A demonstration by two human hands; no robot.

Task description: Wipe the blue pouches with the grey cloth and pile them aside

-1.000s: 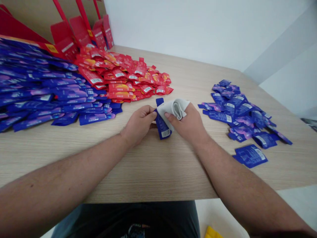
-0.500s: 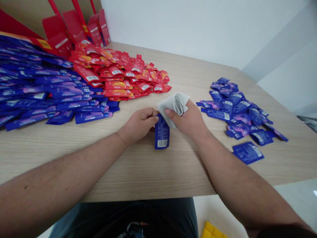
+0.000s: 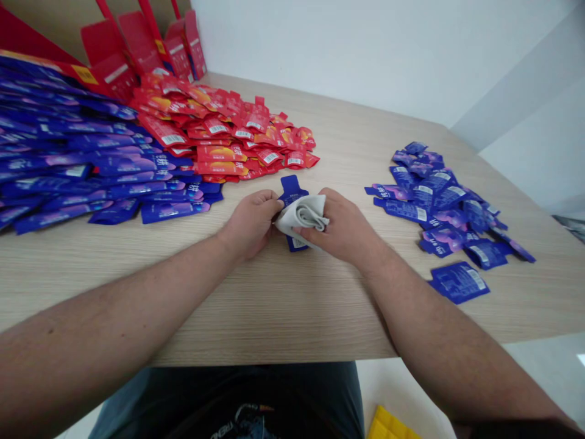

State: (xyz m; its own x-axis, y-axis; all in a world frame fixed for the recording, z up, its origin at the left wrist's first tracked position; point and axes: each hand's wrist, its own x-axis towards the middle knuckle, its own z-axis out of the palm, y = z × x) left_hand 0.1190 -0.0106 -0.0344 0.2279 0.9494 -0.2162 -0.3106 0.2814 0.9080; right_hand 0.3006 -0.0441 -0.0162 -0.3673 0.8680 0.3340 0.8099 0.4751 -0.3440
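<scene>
Over the middle of the table, my left hand (image 3: 256,221) pinches the left edge of a small blue pouch (image 3: 290,186) with a narrow top tab. My right hand (image 3: 345,227) is closed round a folded pale grey cloth (image 3: 301,214), which lies against the front of the pouch. The cloth hides the pouch's middle; its top tab and a strip of its lower end with a white label show above and below. Some fingertips of both hands are hidden behind the pouch and cloth.
Blue pouches (image 3: 119,161) are heaped at the left, with red pouches (image 3: 219,131) behind them. Red cartons (image 3: 109,61) stand at the back left. A looser pile of blue pouches (image 3: 434,195) lies on the right. Something yellow (image 3: 392,424) shows below the table's front edge.
The cloth has moved down and left across the pouch, from its upper part to its middle. The pouch's top tab now shows above the cloth, and the pouch sits higher.
</scene>
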